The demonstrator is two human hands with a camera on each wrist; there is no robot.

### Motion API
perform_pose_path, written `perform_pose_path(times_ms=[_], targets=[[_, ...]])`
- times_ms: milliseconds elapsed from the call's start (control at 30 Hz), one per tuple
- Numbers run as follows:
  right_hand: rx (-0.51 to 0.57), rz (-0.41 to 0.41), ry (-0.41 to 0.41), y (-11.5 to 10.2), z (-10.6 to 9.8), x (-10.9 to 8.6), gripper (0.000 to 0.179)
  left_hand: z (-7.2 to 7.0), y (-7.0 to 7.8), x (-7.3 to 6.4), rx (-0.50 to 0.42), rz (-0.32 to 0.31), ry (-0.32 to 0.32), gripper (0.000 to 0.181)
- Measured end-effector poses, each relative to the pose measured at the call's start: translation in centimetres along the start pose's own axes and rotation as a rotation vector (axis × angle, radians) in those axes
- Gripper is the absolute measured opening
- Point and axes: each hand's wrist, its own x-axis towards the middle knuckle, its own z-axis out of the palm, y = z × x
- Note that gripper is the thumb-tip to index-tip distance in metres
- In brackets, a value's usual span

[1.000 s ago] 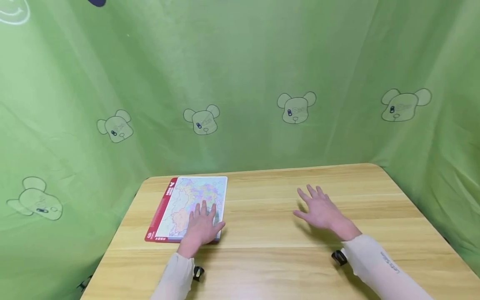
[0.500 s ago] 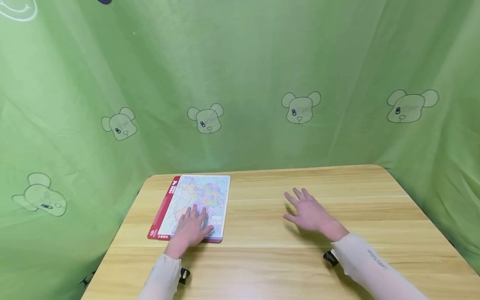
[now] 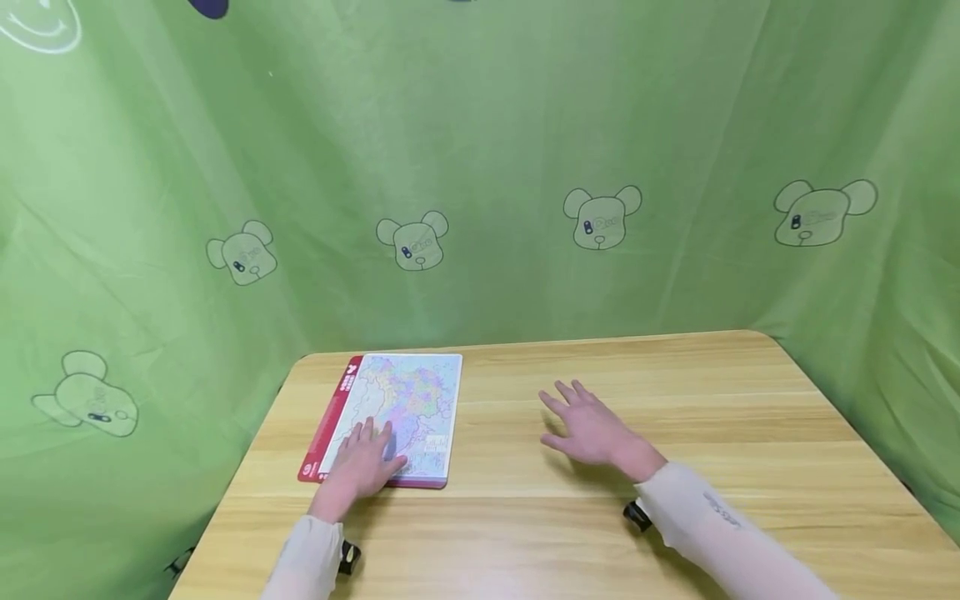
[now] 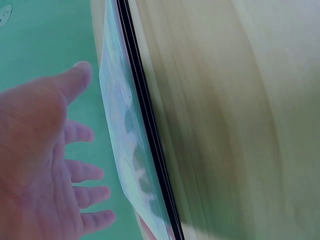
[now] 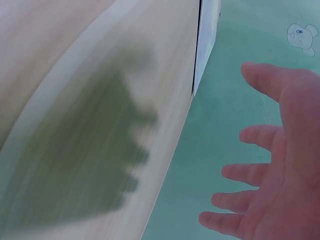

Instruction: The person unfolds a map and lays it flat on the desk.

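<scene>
Two bare hands, left hand [image 3: 362, 468] and right hand [image 3: 592, 429], extend backs uppermost over a light wood-grain counter [image 3: 510, 542]. A flat rectangular board with a multicoloured printed map and a red side strip [image 3: 423, 387] lies on the counter's left part, near its far edge. The left hand hovers above the board's near left portion; in the left wrist view, a gap separates fingertips and board, whose side edge is dark and layered. The right hand is raised over the counter, well apart from the board, casting a shadow on the wood. Grip, both hands: released, fingers spread. Pale sleeves [image 3: 708, 521] cover the forearms; a small black device [image 3: 637, 515] shows beneath each wrist. Behind hangs a green fabric curtain [image 3: 487, 125] printed with outlined bear heads.
</scene>
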Motion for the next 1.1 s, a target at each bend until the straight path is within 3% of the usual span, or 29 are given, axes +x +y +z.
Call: perform_pose_path(times_ms=[467, 1100], targets=[[0.003, -0.078, -0.035, -2.7, 0.7, 1.5, 0.069, -0.3, -2.4, -0.5, -0.006, 0.042, 0.022, 0.07], [0.048, -0.172, -0.113, -7.4, 2.4, 3.7, 0.068, -0.3, -5.5, -0.8, 0.009, 0.002, 0.014, 0.073]])
